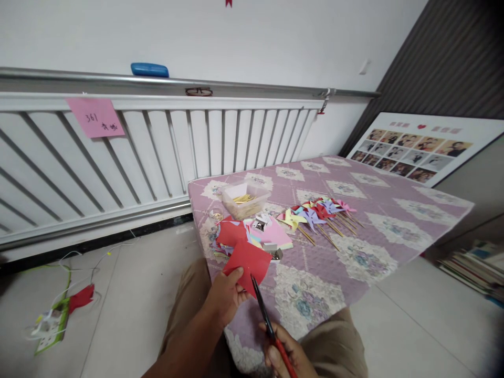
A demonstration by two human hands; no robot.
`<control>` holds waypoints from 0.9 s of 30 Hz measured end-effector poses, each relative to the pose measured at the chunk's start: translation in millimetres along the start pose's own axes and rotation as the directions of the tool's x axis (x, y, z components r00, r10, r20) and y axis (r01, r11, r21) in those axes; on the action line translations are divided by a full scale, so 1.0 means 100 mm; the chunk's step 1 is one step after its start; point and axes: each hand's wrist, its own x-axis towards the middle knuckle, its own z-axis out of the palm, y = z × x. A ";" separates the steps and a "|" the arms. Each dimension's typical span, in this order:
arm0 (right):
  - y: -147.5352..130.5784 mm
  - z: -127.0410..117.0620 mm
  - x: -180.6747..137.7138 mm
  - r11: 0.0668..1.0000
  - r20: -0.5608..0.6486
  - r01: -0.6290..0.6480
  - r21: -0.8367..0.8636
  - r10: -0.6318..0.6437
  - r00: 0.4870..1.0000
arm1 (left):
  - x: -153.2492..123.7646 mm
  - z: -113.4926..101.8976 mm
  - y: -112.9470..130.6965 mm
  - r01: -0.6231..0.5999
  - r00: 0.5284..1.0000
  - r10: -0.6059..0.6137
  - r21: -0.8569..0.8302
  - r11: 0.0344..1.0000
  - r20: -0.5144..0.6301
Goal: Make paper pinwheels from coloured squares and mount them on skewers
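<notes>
My left hand (227, 294) pinches a square of red paper (252, 260) by its lower left edge, thumb on top. In my right hand (289, 349) is a pair of scissors (263, 304) with dark blades and red handles. Their tips meet the lower edge of the red paper; how far the blades are apart does not show clearly. Just beyond, a stack of coloured paper (230, 231) lies on the table, red on top. Beside it are pink sheets (275, 233) and a small open box (272, 253) with tiny contents.
Finished-looking paper pinwheels (311, 216) on sticks lie in a row on the flowered tablecloth (366, 262). A clear plastic tub (246, 202) holds thin sticks. Behind stands a white radiator (149, 152); a power strip (53, 325) with cables lies on the floor at left.
</notes>
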 end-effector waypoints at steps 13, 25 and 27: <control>0.04 0.01 0.02 0.999 0.011 -0.019 0.035 0.018 1.000 | 0.03 0.00 -0.06 -0.053 0.996 0.055 0.026 0.998 -0.066; 0.07 0.02 0.07 0.997 0.054 -0.018 0.078 0.014 0.998 | 0.04 -0.01 -0.08 -0.063 0.997 0.063 0.004 0.998 -0.045; 0.06 0.03 0.07 0.996 0.042 -0.012 0.087 0.008 0.999 | 0.03 0.00 -0.08 -0.069 0.997 0.069 0.009 0.998 -0.046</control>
